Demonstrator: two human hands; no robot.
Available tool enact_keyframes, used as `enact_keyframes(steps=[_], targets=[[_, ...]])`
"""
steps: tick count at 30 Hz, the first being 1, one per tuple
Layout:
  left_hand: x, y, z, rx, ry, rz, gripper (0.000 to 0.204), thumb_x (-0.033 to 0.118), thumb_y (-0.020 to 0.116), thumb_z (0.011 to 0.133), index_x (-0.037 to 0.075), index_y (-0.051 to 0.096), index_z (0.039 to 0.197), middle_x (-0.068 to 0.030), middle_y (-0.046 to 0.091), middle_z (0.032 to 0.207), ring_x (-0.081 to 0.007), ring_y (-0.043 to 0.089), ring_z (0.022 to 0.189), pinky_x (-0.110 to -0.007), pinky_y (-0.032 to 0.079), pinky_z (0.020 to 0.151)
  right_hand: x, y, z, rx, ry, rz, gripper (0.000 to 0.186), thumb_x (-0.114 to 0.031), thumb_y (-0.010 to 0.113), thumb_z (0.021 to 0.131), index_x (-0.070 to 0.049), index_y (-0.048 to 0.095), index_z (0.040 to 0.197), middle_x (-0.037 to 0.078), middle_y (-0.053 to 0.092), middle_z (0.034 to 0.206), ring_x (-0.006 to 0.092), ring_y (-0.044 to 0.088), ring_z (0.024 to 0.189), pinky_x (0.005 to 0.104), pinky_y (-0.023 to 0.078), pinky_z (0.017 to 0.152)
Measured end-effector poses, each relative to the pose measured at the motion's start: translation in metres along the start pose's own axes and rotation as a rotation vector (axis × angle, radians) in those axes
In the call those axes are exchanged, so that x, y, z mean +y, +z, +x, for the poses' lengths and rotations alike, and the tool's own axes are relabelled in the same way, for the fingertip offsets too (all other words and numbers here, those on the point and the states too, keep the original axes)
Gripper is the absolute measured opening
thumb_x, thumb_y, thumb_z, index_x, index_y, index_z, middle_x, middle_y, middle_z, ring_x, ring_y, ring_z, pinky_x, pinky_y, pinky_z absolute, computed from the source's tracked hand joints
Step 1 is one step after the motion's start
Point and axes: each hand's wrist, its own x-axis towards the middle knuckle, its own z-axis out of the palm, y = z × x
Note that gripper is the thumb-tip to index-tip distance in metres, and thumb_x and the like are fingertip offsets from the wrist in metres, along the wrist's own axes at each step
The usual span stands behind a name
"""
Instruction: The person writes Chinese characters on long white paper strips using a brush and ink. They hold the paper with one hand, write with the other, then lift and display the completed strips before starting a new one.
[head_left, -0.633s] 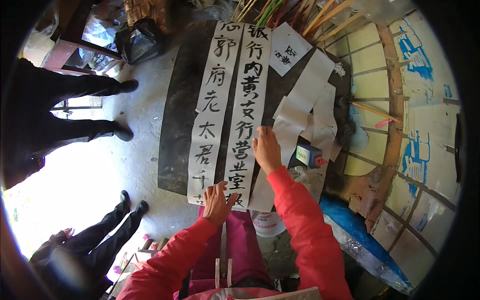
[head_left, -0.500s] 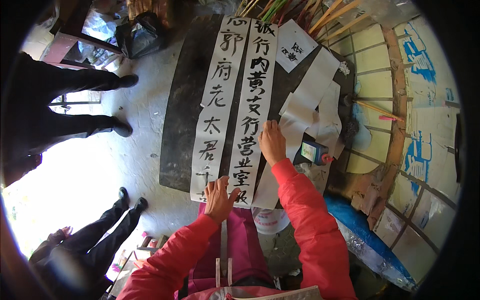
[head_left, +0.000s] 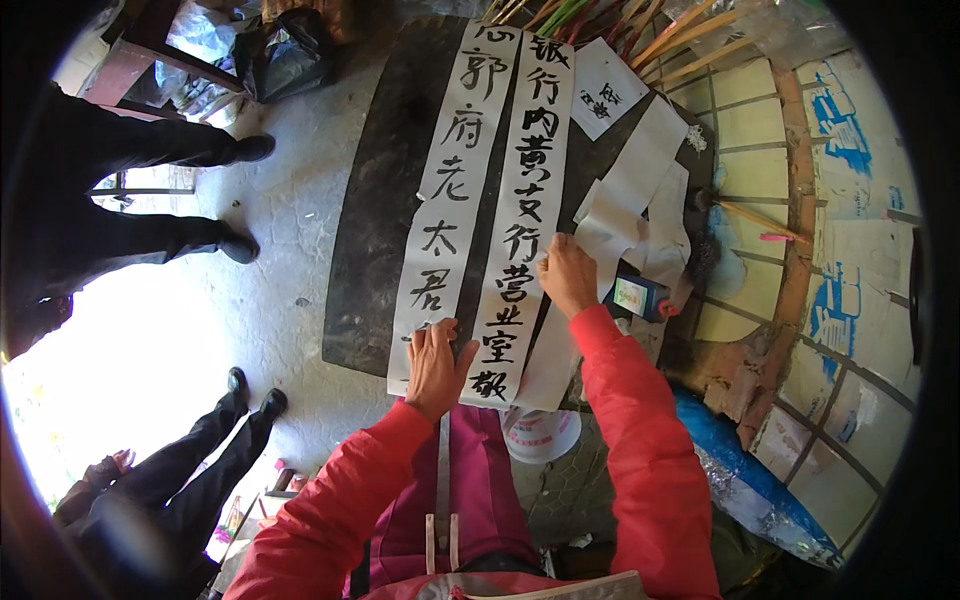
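Note:
Two long white paper strips with brushed black characters lie side by side on a dark board (head_left: 355,260). My left hand (head_left: 435,365) rests on the bottom of the left strip (head_left: 450,150), fingers apart and slightly bent. My right hand (head_left: 570,275) has its fingers curled together at the right edge of the right strip (head_left: 535,120), pinching it. A blue bottle (head_left: 640,298) with a red cap stands just right of that hand, among loose white paper bands (head_left: 640,160). A square white sheet (head_left: 610,85) with writing lies near the top.
Two people in dark trousers stand at the left (head_left: 180,140) and lower left (head_left: 210,450). Bundled sticks (head_left: 680,35) lie at the top; a tiled panel (head_left: 745,170) is at right, blue plastic (head_left: 740,480) below it. A white bucket (head_left: 540,435) sits under the board.
The board and strips have shifted right and up in the view. Both my hands have moved the same way, staying on the strips.

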Motion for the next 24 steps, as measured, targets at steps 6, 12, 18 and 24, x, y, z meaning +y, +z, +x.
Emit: enact_keyframes(steps=[6,12,18,24], targets=[[0.000,0.008,0.048,0.090,-0.032,-0.417,0.031,0.017,0.056,0.098,0.000,0.049,0.123,-0.0201,0.061,0.106,-0.0374,0.057,0.098,-0.045,0.044,0.088,0.003,-0.032,-0.013,-0.005,0.056,0.162,0.017,-0.009,0.064,0.077,-0.001,0.051,0.086,0.014,0.060,0.085,0.0344,0.064,0.077,0.0441,0.054,0.064],[0.009,0.016,0.099,-0.139,-0.149,-0.655,0.043,0.035,0.046,0.104,-0.003,0.053,0.123,-0.0146,0.067,0.110,-0.0216,0.061,0.106,-0.033,0.045,0.092,0.003,-0.050,-0.016,-0.040,0.051,0.346,0.019,-0.004,0.064,0.077,-0.002,0.048,0.086,0.014,0.059,0.083,0.0346,0.063,0.073,0.0424,0.051,0.063],[0.006,0.007,0.098,-0.292,-0.146,-0.472,0.030,0.021,0.052,0.100,-0.006,0.059,0.112,-0.0101,0.068,0.099,-0.0137,0.063,0.087,-0.028,0.049,0.079,0.016,-0.042,-0.002,0.079,0.181,0.711,0.017,-0.009,0.067,0.083,-0.002,0.054,0.090,0.013,0.062,0.081,0.0294,0.064,0.075,0.0385,0.051,0.068],[0.002,0.002,0.078,-0.334,-0.215,-0.822,0.028,0.018,0.048,0.102,-0.004,0.057,0.117,-0.0133,0.069,0.102,-0.0187,0.068,0.095,-0.030,0.053,0.081,0.044,-0.027,0.069,0.188,0.519,0.976,0.028,-0.026,0.056,0.095,0.001,0.058,0.100,0.008,0.066,0.081,0.0159,0.066,0.075,0.0299,0.052,0.068]])
